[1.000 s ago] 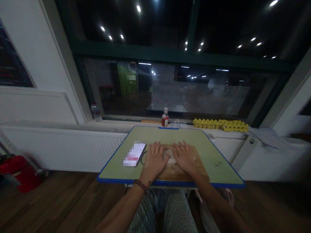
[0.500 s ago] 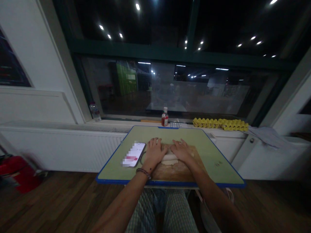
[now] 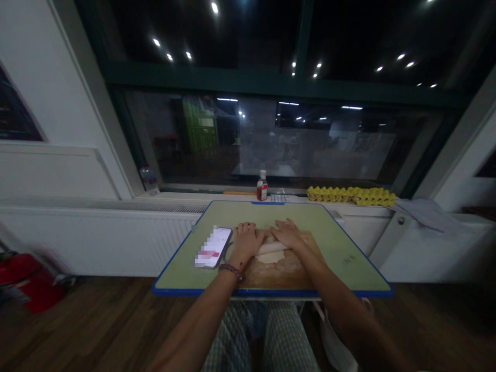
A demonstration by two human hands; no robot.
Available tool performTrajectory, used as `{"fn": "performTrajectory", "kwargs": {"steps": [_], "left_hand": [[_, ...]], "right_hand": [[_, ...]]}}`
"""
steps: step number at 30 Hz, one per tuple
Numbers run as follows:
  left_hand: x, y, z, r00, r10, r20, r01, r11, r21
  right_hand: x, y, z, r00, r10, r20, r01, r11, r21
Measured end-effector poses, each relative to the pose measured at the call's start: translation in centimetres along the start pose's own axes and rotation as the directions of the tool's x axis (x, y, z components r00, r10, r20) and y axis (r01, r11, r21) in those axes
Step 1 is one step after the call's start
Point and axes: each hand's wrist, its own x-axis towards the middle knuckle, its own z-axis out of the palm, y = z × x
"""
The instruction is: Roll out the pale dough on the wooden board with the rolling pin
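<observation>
On a wooden board [image 3: 277, 274], my left hand [image 3: 246, 242] and my right hand [image 3: 287, 233] lie flat over the ends of a pale rolling pin [image 3: 272, 248]. Fingers on both hands stretch forward, open rather than wrapped around the pin. Their palms hide the pin's ends. A flat piece of pale dough [image 3: 271, 257] shows on the near side of the pin, between the hands. Left of my left hand lies a phone [image 3: 214, 248] with its screen lit and partly blurred out.
The board rests on a small green table [image 3: 341, 263] with a blue edge. Along the window sill are a bottle of red liquid [image 3: 262, 187], a yellow egg tray [image 3: 351, 196], a grey cloth [image 3: 424, 214] and a clear bottle [image 3: 149, 181]. A red fire extinguisher [image 3: 33, 281] stands on the floor at left.
The rolling pin has moved slightly away from me under both hands, and more of the dough shows on its near side. The phone has stayed put.
</observation>
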Motion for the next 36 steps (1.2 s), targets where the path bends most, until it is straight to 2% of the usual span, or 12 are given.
{"fn": "performTrajectory", "kwargs": {"steps": [5,8,12,17,29,36], "left_hand": [[-1.7,0.2,0.5,0.998,0.068,0.010,-0.068,0.998,0.017],[-2.9,0.6,0.3,0.993,0.113,-0.036,-0.112,0.993,0.021],[-4.4,1.4,-0.5,0.977,0.167,-0.129,-0.167,0.986,0.015],[-5.5,2.0,-1.2,0.983,0.149,-0.103,-0.153,0.988,-0.024],[-6.5,2.3,0.5,0.948,0.235,-0.216,-0.251,0.967,-0.050],[-5.0,1.9,0.2,0.946,0.252,-0.205,-0.270,0.961,-0.062]], "right_hand": [[-2.3,0.2,-0.1,0.993,-0.113,-0.031,0.111,0.992,-0.057],[-3.6,0.2,-0.1,0.986,-0.164,-0.036,0.160,0.984,-0.079],[-5.1,-0.2,-0.2,0.989,-0.097,-0.115,0.091,0.994,-0.055],[-6.6,-0.4,-0.4,0.985,-0.104,-0.141,0.101,0.994,-0.031],[-8.5,-0.1,0.4,0.978,-0.101,-0.183,0.096,0.995,-0.034],[-6.7,0.5,0.8,0.969,-0.171,-0.175,0.171,0.985,-0.015]]}}
